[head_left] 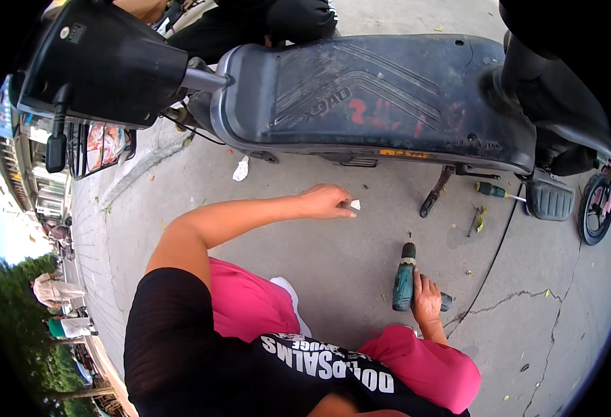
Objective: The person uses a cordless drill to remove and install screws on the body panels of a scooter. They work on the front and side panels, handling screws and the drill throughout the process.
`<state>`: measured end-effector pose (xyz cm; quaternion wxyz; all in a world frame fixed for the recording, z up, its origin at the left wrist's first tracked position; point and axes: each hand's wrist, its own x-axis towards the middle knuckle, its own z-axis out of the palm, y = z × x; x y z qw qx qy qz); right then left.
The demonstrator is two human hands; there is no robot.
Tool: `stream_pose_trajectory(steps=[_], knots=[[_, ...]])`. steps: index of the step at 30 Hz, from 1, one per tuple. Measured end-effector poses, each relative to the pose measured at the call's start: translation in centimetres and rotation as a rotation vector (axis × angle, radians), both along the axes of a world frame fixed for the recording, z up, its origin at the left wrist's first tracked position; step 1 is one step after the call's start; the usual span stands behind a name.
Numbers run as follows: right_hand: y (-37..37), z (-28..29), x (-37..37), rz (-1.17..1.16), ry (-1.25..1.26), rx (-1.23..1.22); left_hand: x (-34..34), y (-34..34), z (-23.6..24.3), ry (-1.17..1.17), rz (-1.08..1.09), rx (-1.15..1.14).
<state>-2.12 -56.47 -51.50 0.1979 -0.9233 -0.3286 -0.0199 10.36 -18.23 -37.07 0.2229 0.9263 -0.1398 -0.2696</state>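
Observation:
My left hand [328,201] is closed in front of the scooter's side, its fingers pinching a small whitish piece [355,205] whose kind I cannot make out. My right hand [427,300] grips the handle of a green and black cordless drill [403,281], low over the pavement. A thin bit [409,238] sticks out of its chuck and points toward the scooter. Across the top stretches the dark footboard [368,94] of an electric scooter, scuffed and marked with red. Beneath its near edge hangs the kickstand [436,192].
A green-handled screwdriver [491,190] and a spring [473,224] lie on the cracked pavement [361,264]. Farther right are a black foot pedal [550,198] and a small wheel [597,208]. A crumpled white scrap [241,169] lies left. Another person's dark-clad leg [298,21] is behind the scooter.

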Motion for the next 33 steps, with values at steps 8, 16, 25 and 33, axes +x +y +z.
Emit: stream_pose_trajectory(steps=[8, 16, 25, 33], knots=[[-1.1, -1.4, 0.1, 0.036, 0.072, -0.057, -5.1, 19.0, 14.5, 0.191, 0.820, -0.374], [-0.7, -2.2, -0.2, 0.018, 0.109, -0.158, 1.4, 23.2, 12.4, -0.290, 1.084, -1.150], [-0.1, -1.3, 0.1, 0.053, 0.076, -0.249, 10.5, 23.6, 13.7, -0.311, 0.867, -1.148], [-0.2, -1.7, -0.1, 0.060, 0.068, -0.268, 13.0, 26.5, 12.0, -0.380, 0.681, -1.017]])
